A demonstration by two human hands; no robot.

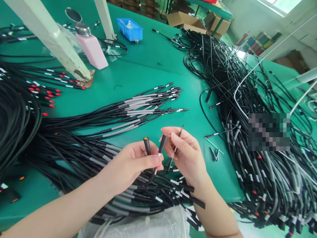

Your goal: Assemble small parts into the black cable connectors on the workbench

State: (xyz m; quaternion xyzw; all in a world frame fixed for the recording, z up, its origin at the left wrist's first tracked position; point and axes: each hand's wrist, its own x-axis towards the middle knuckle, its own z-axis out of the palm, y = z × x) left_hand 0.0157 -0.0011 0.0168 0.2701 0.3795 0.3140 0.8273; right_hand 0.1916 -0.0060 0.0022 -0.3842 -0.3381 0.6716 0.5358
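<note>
My left hand is closed on a black cable, whose connector end points up between thumb and fingers. A second black connector with an orange tip also stands up out of that hand. In my right hand, pinched between thumb and fingers, is a thin dark pointed tool, possibly tweezers; its kind is not clear. The right fingertips are close beside the connector in my left hand; I cannot tell whether they touch it. Below both hands lie black cables with grey corrugated sleeves and white labels.
A second cable bundle lies beyond my hands. Coiled cables with red caps are at left. A large cable heap covers the right side. A pink pump bottle, blue bin, white post and nail clippers are on the green table.
</note>
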